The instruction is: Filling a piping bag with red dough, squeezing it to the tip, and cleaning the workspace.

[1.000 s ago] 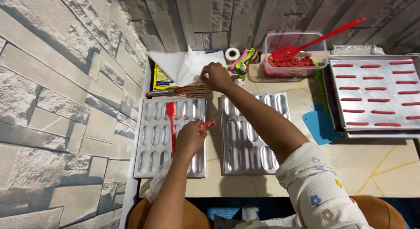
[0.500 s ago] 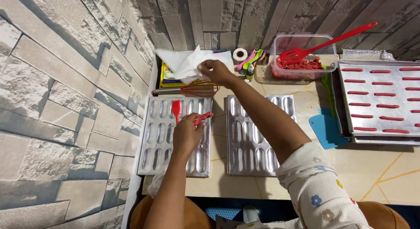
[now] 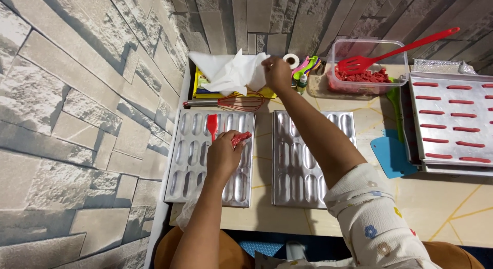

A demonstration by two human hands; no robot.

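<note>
A red silicone brush (image 3: pixel 214 128) is gripped by closed fingers of the left hand (image 3: pixel 224 155) over the left mould tray (image 3: pixel 181 169). At twelve o'clock, white paper (image 3: pixel 231 71) is pinched by the right hand (image 3: pixel 278 73), above a whisk (image 3: pixel 233 101).

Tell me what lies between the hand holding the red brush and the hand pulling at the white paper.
In the head view, a red wire whisk lies across the stretch between the left hand and the right hand, past the top edge of the left baking mould.
</note>
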